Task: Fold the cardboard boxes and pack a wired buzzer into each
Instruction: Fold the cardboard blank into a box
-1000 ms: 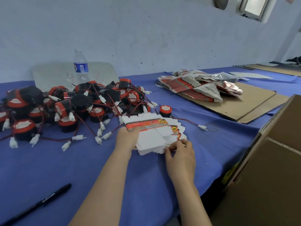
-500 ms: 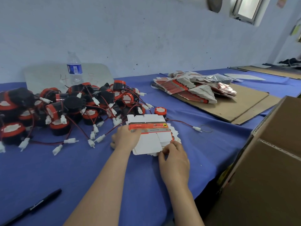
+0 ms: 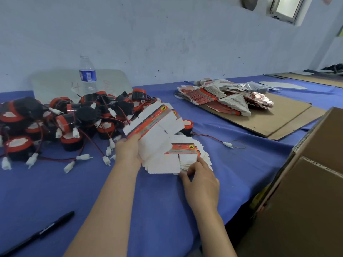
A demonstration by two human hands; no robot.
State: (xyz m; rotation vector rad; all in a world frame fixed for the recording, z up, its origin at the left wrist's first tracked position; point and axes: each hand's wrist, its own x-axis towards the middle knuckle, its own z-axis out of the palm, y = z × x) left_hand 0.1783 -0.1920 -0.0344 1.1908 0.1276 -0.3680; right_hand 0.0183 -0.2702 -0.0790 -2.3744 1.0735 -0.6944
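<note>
My left hand grips a flat white-and-red carton blank and holds it tilted up off a small fanned stack of flat blanks on the blue cloth. My right hand rests on the stack's near right edge, fingers curled over the blanks. A heap of black-and-red wired buzzers with white plugs lies at the left. One single buzzer stands just behind the stack, its wire running right to a plug.
A larger pile of flat blanks lies on brown cardboard sheets at the back right. A big brown carton fills the right edge. A water bottle stands at the wall; a black pen lies near left.
My left hand has lifted the top blank off the stack and tilted it up to the left. My right hand stayed on the stack's edge.
</note>
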